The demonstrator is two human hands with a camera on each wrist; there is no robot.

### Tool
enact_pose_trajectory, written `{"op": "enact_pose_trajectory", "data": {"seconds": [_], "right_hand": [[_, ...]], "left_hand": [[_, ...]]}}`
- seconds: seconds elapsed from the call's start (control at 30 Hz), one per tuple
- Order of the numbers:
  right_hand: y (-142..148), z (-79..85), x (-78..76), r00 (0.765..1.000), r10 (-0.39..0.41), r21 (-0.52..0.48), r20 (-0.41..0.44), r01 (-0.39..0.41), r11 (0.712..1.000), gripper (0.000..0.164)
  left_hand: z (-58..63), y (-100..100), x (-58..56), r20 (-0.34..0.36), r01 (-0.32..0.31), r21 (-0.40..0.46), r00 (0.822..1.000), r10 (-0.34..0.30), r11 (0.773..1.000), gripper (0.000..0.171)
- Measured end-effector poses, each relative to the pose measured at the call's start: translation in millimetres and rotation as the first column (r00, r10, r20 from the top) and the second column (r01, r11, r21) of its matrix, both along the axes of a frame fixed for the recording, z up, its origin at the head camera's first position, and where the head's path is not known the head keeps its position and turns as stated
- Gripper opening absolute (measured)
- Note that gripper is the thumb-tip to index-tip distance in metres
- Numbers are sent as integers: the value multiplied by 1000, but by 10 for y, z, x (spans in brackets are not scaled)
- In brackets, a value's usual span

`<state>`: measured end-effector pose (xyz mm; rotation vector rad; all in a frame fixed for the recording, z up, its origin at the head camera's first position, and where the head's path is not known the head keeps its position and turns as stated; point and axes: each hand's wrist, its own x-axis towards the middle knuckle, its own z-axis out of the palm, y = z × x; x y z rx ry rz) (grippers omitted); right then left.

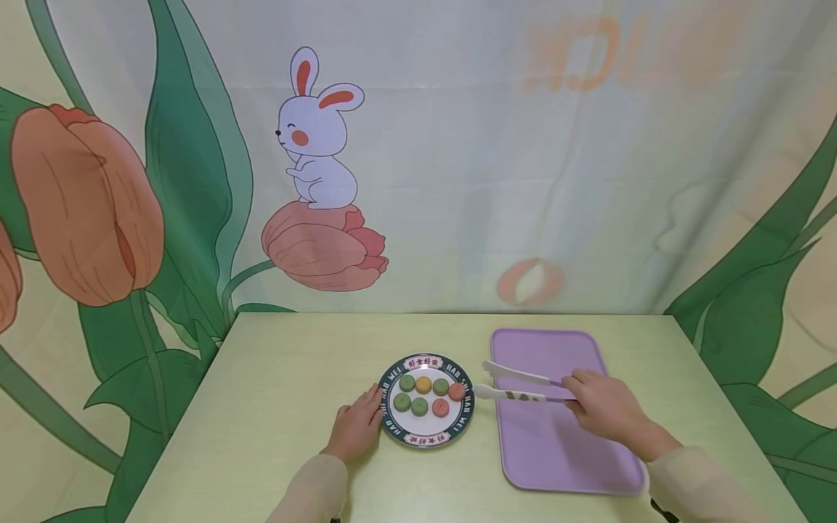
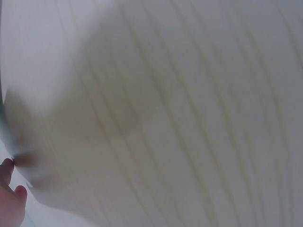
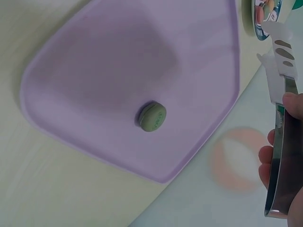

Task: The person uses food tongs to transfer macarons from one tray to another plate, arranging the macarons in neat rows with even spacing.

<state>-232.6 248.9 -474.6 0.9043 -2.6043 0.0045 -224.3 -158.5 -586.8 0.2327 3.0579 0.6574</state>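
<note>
My left hand (image 1: 356,425) rests on the table against the left rim of a round plate (image 1: 426,439) with a dark green patterned border. On that plate lie several green macarons (image 1: 419,407), one yellow macaron (image 1: 423,385) and two pink macarons (image 1: 441,408). My right hand (image 1: 604,403) grips tongs (image 1: 523,396) with pale tips, held above a purple tray (image 1: 549,457). The tong arms stand apart with nothing between them, their tips near the plate's right rim. In the right wrist view, one green macaron (image 3: 153,117) sits on the tray; the head view does not show it.
The pale wooden table (image 1: 275,407) extends around the plate and tray. Behind its back edge hangs a curtain (image 1: 445,181) printed with tulips and a rabbit. Mostly the tabletop (image 2: 189,142) fills the left wrist view.
</note>
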Motion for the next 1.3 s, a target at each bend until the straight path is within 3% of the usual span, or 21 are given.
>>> {"op": "enact_pose_trajectory", "data": {"seconds": [0.47, 0.8, 1.3], "right_hand": [[147, 17, 67, 997, -46, 5, 66, 46, 999, 19], [282, -15, 121, 998, -53, -21, 27, 54, 998, 23], [436, -49, 181, 990, -113, -5, 81, 114, 994, 22]], "left_hand": [[-3, -8, -3, 19, -8, 6, 1000, 8, 1000, 45], [-24, -6, -2, 14, -7, 8, 1000, 7, 1000, 45], [-24, 1, -13, 17, -10, 15, 1000, 9, 1000, 46]]}}
